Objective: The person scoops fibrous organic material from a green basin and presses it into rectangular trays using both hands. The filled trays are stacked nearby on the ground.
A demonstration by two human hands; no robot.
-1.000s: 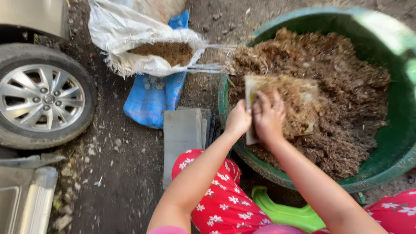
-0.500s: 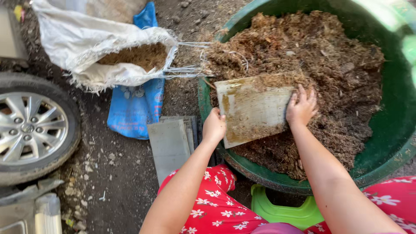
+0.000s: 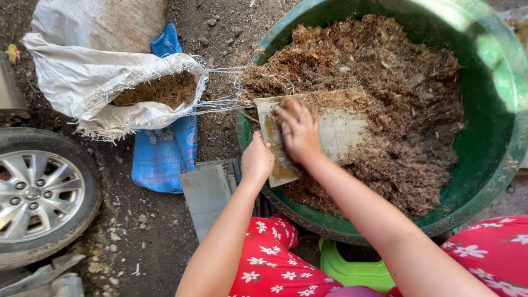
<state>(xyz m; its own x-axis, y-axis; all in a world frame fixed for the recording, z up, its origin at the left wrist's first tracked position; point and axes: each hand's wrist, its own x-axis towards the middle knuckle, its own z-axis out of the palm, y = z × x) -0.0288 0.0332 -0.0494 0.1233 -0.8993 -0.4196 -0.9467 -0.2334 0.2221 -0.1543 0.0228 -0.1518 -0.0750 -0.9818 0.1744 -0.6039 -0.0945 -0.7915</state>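
Observation:
A large green tub (image 3: 498,115) holds a heap of brown fibrous material (image 3: 396,82). A flat grey board (image 3: 341,132) lies tilted over the tub's near-left rim, partly covered by the fibres. My left hand (image 3: 256,160) grips the board's near-left edge. My right hand (image 3: 297,129) lies flat on the board's surface with fingers spread, pressing on loose fibres near its left end.
A white woven sack (image 3: 93,82), open and holding the same brown material, lies left of the tub. A blue bag (image 3: 165,154) and grey flat slabs (image 3: 208,192) lie on the dirt ground. A car wheel (image 3: 38,192) is at left, a green stool (image 3: 352,269) below.
My right hand has moved from the board's right edge to its left part, on top of it. The board now lies flatter and farther into the tub.

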